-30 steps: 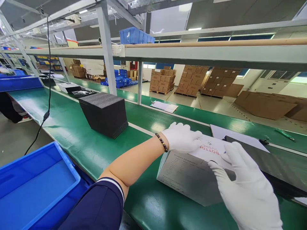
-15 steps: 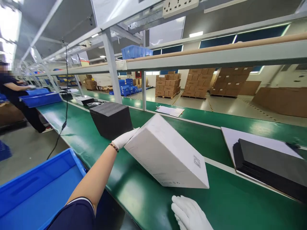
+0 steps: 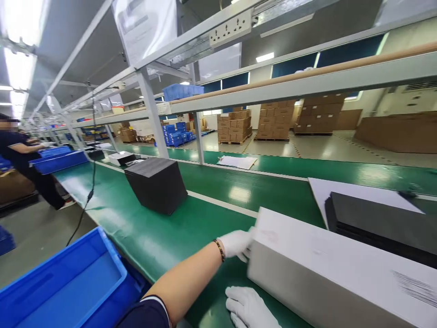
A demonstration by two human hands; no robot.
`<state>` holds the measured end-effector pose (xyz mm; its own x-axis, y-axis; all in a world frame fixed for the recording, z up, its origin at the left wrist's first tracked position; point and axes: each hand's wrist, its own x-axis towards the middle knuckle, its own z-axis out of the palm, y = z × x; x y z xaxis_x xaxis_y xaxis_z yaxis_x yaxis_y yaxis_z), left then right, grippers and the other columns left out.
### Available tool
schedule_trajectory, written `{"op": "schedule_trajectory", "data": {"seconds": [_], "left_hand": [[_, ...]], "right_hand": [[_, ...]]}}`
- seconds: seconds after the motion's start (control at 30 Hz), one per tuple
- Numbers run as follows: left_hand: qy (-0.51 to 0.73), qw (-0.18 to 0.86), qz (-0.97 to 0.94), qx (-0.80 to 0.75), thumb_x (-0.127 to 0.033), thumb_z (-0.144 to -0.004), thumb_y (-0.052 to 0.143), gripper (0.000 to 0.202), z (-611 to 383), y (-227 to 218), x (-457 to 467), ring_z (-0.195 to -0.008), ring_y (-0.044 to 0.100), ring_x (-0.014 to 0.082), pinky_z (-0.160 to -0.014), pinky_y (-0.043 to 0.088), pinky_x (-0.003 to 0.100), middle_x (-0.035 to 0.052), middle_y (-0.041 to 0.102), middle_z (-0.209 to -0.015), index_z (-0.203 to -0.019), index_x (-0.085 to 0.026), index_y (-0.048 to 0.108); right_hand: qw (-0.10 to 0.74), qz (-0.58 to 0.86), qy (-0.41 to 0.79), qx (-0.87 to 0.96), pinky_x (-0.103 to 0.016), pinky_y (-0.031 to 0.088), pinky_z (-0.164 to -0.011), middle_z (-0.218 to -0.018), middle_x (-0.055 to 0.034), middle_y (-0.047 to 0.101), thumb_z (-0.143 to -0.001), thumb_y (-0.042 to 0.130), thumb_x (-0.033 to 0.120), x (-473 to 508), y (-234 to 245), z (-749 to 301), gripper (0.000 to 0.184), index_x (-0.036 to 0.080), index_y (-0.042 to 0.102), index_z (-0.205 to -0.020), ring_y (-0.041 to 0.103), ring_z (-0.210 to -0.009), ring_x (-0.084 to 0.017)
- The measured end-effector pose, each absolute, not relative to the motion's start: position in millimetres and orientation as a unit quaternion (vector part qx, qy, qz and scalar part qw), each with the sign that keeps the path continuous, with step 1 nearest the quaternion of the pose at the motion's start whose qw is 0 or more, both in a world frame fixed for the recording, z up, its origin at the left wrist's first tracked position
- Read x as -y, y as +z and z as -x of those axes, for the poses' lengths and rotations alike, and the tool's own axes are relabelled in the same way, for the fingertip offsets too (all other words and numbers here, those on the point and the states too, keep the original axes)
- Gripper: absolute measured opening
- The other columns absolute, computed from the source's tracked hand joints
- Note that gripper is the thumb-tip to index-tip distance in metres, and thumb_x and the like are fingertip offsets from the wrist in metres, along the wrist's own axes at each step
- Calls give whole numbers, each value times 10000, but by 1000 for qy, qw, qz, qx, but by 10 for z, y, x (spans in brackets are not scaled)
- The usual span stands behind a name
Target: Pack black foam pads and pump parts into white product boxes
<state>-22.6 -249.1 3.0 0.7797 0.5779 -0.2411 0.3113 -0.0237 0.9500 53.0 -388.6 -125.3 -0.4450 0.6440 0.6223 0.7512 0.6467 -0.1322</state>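
A long white box (image 3: 327, 255) with blurred print on its top lies along the green bench at the right, running out of view. My left hand (image 3: 237, 243), in a white glove with a beaded bracelet at the wrist, grips the box's left end; some fingertips are hidden behind its corner. In front of the box, near the lower edge of the view, my gloved right hand (image 3: 251, 307) is open, its fingers stretched out and holding nothing. A black block-shaped stack (image 3: 155, 184) stands on the bench to the left of both hands.
Black flat sheets (image 3: 378, 223) are piled on a white board behind the box. A blue bin (image 3: 64, 282) sits at lower left, beside a hanging cable (image 3: 91, 182). A clipboard (image 3: 237, 161) lies farther back. Another person (image 3: 25, 159) stands at far left.
The white box has swung right and down from its tilted pose onto the bench. My left hand moved right with it; my right hand shifted slightly left. The view has turned a little.
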Motion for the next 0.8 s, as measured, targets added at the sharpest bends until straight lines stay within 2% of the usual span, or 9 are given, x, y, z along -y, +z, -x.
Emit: {"op": "schedule_trajectory", "data": {"seconds": [0.1, 0.13, 0.2, 0.33, 0.47, 0.57, 0.63, 0.73, 0.8], "left_hand": [[-30, 757, -643, -108, -681, -926, 350, 723, -291, -58, 2856, -1233, 583, 308, -965, 464, 524, 145, 584, -1367, -1480, -220, 393], [-32, 775, -629, -51, -697, -906, 386, 744, -385, -86, 2926, -1304, 524, 298, -1022, 419, 514, 133, 541, -1419, -1485, -230, 386], [26, 774, -631, -37, -709, -848, 498, 746, -490, -181, 2966, -1331, 494, 298, -1086, 359, 480, 140, 571, -1387, -1385, -193, 537], [168, 761, -566, -267, -728, -759, 592, 707, -558, -543, 2796, -999, 677, 272, -952, 472, 439, 182, 711, -1073, -1059, -100, 717], [201, 766, -524, -313, -651, -728, 682, 591, -605, -817, 2634, -765, 656, 171, -786, 509, 340, 116, 705, -893, -924, -94, 709], [201, 777, -511, -307, -584, -716, 729, 501, -636, -848, 2595, -705, 620, 137, -726, 493, 302, 69, 679, -818, -868, -107, 706], [198, 784, -502, -305, -548, -713, 746, 464, -653, -840, 2588, -700, 611, 131, -719, 486, 297, 56, 667, -804, -855, -108, 707], [191, 795, -489, -302, -512, -713, 757, 423, -684, -851, 2579, -690, 602, 120, -729, 483, 296, 45, 658, -790, -841, -112, 704], [186, 802, -482, -301, -507, -720, 752, 408, -712, -877, 2567, -664, 592, 115, -733, 485, 305, 39, 649, -762, -806, -111, 697]], "right_hand": [[315, 496, -63, 807, -258, 526, -808, -998, -23, 720, -888, 497, 200, 3899, -1194, -763, 230, 248, 712, -954, 668, -917, -156], [311, 527, -59, 789, -269, 537, -802, -993, -19, 723, -893, 493, 203, 3903, -1179, -855, 241, 253, 720, -959, 675, -909, -163], [305, 582, -56, 752, -299, 555, -790, -985, -24, 727, -914, 464, 216, 3915, -1171, -1048, 273, 251, 730, -963, 687, -898, -179], [307, 653, -77, 689, -323, 578, -757, -961, -54, 733, -968, 384, 320, 3940, -1190, -1436, 369, 222, 739, -960, 699, -876, -197], [301, 723, -116, 611, -371, 552, -855, -1050, -111, 712, -971, 330, 444, 3812, -1006, -1917, 478, 180, 729, -967, 677, -961, -224], [273, 793, -150, 524, -459, 419, -1035, -1297, -204, 577, -932, 331, 488, 3565, -647, -2423, 537, 107, 682, -1077, 518, -1239, -301], [238, 847, -162, 447, -554, 351, -1040, -1376, -272, 468, -893, 402, 504, 3378, -384, -2779, 573, 53, 622, -1169, 391, -1321, -389], [165, 913, -122, 353, -602, 381, -942, -1197, -305, 555, -806, 585, 536, 3150, -116, -3211, 569, 43, 638, -1085, 460, -1209, -442], [120, 938, -73, 318, -517, 459, -875, -1017, -198, 632, -803, 636, 537, 3053, -39, -3398, 475, 98, 654, -983, 578, -1037, -328]]}}
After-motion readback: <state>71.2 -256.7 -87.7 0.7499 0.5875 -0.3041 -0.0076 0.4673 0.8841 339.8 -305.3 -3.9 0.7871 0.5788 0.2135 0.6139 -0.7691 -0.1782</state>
